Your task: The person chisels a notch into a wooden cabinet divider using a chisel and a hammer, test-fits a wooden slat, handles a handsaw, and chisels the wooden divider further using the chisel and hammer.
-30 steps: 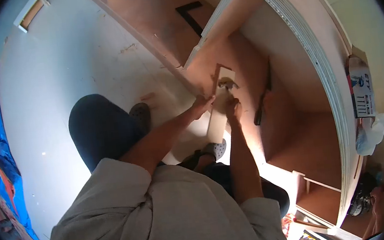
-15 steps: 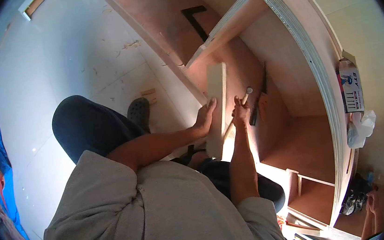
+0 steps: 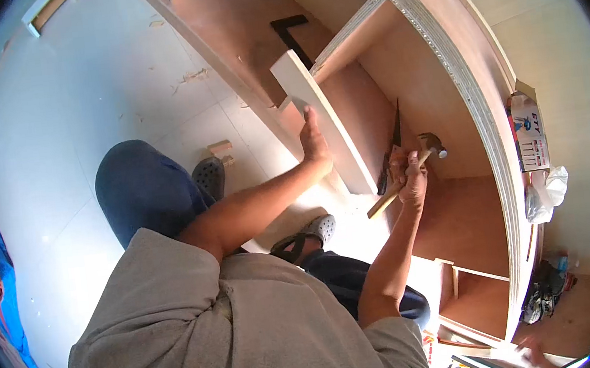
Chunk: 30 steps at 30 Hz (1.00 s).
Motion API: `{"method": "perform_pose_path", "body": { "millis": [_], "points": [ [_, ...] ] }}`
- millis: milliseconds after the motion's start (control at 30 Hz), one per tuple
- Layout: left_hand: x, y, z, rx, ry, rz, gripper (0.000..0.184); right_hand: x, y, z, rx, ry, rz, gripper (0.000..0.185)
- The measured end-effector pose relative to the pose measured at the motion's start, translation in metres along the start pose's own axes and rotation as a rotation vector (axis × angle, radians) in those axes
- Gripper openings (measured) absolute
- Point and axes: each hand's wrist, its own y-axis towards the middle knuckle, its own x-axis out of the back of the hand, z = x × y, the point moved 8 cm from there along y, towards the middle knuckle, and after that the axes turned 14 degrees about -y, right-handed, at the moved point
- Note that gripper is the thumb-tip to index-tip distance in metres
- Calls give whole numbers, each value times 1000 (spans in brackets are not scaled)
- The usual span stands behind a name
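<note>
My left hand point(image 3: 315, 142) grips a pale wooden board point(image 3: 332, 126) by its edge, thumb lying along its face. The board slants over the front rail of the wooden cabinet point(image 3: 443, 89). In my right hand point(image 3: 413, 180) is a claw hammer point(image 3: 434, 145), held partway up its wooden handle with the head raised away from the board. Just beyond the board, inside the cabinet, lies a long dark pointed tool point(image 3: 396, 126), partly hidden near an orange-brown piece by my right hand.
A black L-shaped square point(image 3: 286, 34) lies in the upper compartment, past a divider point(image 3: 351, 34). A printed box point(image 3: 528, 132) and a plastic bag point(image 3: 546, 195) rest along the cabinet's far side. Wood offcuts point(image 3: 220, 147) and shavings lie on the floor. Another person's blurred hand point(image 3: 536, 356) shows at lower right.
The board has swung from nearly upright to a slant, its top moving left. My right hand has carried the hammer rightward, away from the board. The other person's hand has moved lower.
</note>
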Motion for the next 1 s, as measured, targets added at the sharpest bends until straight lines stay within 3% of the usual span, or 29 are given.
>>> {"method": "perform_pose_path", "body": {
  "millis": [67, 100, 200, 267, 333, 500, 533, 567, 600, 667, 800, 867, 1000],
  "points": [
    [-8, 16, 11, 131, -41, 58, 105, 5, 3, 3, -1, 83, -66, 36],
    [-17, 24, 15, 193, -74, 129, 115, 2, 4, 13, 38, 63, -35, 44],
    [-25, 33, 31, 226, -82, 62, 124, 5, 7, 27, 16, -16, -165, 46],
    [-30, 40, 35, 239, -59, 169, 127, 0, 6, 50, 27, -30, -148, 46],
    [-30, 27, 29, 172, -31, 61, 128, 11, 5, 75, 148, -168, -210, 45],
    [-20, 33, 39, 171, -23, 36, 118, 37, 0, 101, 252, -724, -329, 51],
    [-12, 41, 36, 40, 28, 17, 96, 30, -10, 128, 293, -878, -340, 49],
    [-10, 45, 34, -93, 71, -7, 85, 27, -13, 136, 279, -927, -330, 50],
    [-16, 37, 33, -205, 96, -91, 74, 22, -16, 145, 275, -937, -317, 50],
    [-10, 55, 42, -280, 110, -96, 74, 7, -23, 159, 267, -700, -239, 49],
    [-12, 48, 24, -353, 181, -31, 70, -22, -41, 186, 364, -646, -195, 43],
    [-20, 55, 37, -305, -67, 2, 72, -35, -48, 183, 297, -539, -34, 50],
    [-13, 72, 51, -167, 28, 111, 75, -89, -58, 192, 198, -651, 220, 37]
  ]
}}
